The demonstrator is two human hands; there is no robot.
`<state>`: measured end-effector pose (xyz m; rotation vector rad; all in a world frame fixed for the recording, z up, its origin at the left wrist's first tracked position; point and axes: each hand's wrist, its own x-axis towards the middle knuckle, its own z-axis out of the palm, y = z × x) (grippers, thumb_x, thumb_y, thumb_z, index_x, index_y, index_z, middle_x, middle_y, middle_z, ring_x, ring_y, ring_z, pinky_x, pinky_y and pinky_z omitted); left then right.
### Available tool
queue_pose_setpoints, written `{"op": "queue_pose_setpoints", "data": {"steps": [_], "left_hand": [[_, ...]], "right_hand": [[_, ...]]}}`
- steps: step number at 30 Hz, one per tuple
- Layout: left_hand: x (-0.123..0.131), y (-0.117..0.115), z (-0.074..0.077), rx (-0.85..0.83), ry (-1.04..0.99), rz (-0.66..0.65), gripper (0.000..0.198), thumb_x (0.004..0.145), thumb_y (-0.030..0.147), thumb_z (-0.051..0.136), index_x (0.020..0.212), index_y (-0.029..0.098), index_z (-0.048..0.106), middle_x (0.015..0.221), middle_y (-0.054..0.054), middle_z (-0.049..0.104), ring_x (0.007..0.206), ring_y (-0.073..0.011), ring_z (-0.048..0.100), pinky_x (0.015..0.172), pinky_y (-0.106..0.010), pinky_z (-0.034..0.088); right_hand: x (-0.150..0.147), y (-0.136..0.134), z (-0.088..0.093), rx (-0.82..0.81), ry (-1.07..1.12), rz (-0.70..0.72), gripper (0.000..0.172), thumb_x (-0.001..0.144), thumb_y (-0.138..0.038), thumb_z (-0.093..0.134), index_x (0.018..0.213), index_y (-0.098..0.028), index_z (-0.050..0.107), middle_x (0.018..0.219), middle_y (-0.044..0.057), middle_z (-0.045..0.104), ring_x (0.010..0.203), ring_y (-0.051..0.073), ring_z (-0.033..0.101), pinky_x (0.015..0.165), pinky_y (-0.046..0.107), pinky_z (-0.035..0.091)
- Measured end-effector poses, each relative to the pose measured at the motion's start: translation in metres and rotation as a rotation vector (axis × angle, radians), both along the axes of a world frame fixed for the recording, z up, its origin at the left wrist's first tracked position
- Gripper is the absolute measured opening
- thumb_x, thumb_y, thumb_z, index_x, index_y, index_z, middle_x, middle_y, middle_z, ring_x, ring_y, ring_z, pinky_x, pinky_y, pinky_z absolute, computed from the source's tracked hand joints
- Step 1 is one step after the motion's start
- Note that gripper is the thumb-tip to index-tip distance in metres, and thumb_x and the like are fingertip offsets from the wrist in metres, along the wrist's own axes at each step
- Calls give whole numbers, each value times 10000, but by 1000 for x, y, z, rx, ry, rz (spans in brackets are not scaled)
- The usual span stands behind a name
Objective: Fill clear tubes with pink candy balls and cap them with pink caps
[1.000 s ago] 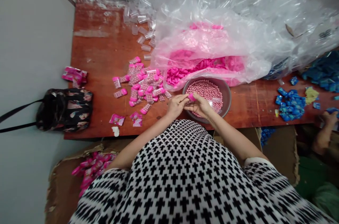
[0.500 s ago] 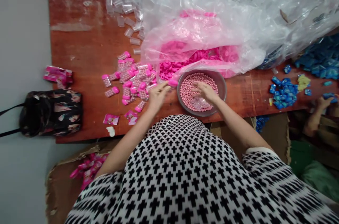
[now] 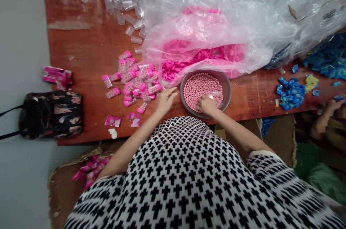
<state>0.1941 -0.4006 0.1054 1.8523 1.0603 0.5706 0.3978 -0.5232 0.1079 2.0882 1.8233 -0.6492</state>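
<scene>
A grey bowl (image 3: 228, 93) holds many small pink balls (image 3: 198, 84). My right hand (image 3: 207, 105) is in the bowl, its fingers closed and pressed down among the balls; what they hold, if anything, is hidden. Beside it a clear plastic tube (image 3: 215, 94) lies on the balls. My left hand (image 3: 165, 100) is just left of the bowl, fingers apart, with nothing in it. Near it lies a pile of filled clear tubes with pink caps (image 3: 135, 79). Loose pink caps (image 3: 173, 68) show in the mouth of a clear plastic bag (image 3: 194, 30) behind the bowl.
Clear tubes (image 3: 129, 30) lie at the back left. A black patterned bag (image 3: 66, 113) and pink packets (image 3: 57, 75) are at the left. Blue wrapped pieces (image 3: 292, 93) lie right, near another person's hand (image 3: 333, 104). Open cardboard boxes (image 3: 62, 185) stand below the table.
The pink cap at my left fingertips is gone from them. My right hand has lowered into the balls and its fingers have closed. The clear tube now shows to its right.
</scene>
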Motion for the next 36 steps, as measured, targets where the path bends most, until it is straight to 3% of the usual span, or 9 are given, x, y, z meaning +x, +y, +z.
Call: {"op": "queue_pose_setpoints", "data": {"steps": [5, 8, 11, 15, 20, 26, 29, 33, 36], "left_hand": [[40, -27, 9, -22, 66, -239, 263, 847, 193, 547, 1087, 142, 643, 1086, -87, 679, 991, -186, 631, 919, -322, 483], [55, -31, 9, -61, 43, -350, 338, 829, 193, 576, 1161, 138, 598, 1179, -104, 636, 1078, -201, 595, 957, -326, 454], [65, -31, 7, -151, -22, -404, 223, 835, 222, 568, 1027, 157, 661, 1018, -67, 697, 933, -188, 642, 862, -301, 493], [70, -31, 3, -282, -125, -251, 185, 841, 242, 544, 926, 166, 690, 821, -27, 711, 733, -151, 647, 716, -255, 508], [71, -34, 4, -356, -128, -65, 163, 793, 231, 587, 885, 162, 702, 795, -29, 710, 719, -150, 642, 694, -247, 499], [73, -28, 12, -540, -185, -207, 275, 851, 370, 493, 955, 155, 630, 742, -30, 672, 607, -145, 625, 592, -251, 485], [81, -28, 16, -428, -62, -310, 304, 897, 414, 401, 888, 179, 595, 650, -15, 620, 563, -145, 596, 573, -246, 441], [109, -32, 4, -187, 111, -189, 266, 896, 375, 412, 789, 194, 575, 703, -24, 607, 680, -156, 576, 623, -246, 379], [133, -35, -15, -377, 123, -50, 335, 876, 361, 425, 625, 166, 531, 602, -15, 547, 607, -134, 501, 564, -236, 324]], "right_hand": [[19, -4, -5, 93, 200, -180, 308, 861, -393, 480, 879, -146, 663, 890, 120, 663, 847, 221, 593, 755, 309, 429], [29, -9, -1, 186, 549, -310, 226, 827, -335, 512, 889, -163, 645, 806, 42, 665, 744, 164, 585, 703, 271, 437], [27, -13, 7, 281, 845, -396, 233, 816, -349, 540, 942, -175, 630, 860, 20, 666, 788, 151, 592, 741, 274, 459], [19, -12, 18, 290, 1096, -546, 352, 796, -400, 596, 1088, -206, 578, 937, 14, 651, 788, 138, 607, 726, 278, 501], [22, -7, 29, 115, 1284, -691, 314, 748, -432, 644, 923, -172, 620, 647, -27, 615, 521, 96, 551, 525, 226, 475], [30, 0, 30, 118, 1335, -762, 330, 700, -449, 687, 854, -165, 620, 645, -28, 631, 541, 92, 560, 529, 206, 452], [33, 1, 24, 167, 1349, -769, 329, 691, -452, 693, 837, -169, 612, 680, -34, 628, 587, 86, 567, 559, 195, 458], [29, -1, 13, 214, 1319, -900, 358, 685, -483, 680, 829, -169, 588, 554, -50, 592, 451, 74, 518, 442, 176, 412], [16, -5, 9, 272, 1286, -1191, 348, 697, -498, 651, 708, -169, 537, 486, -47, 565, 334, 53, 430, 323, 158, 305]]}}
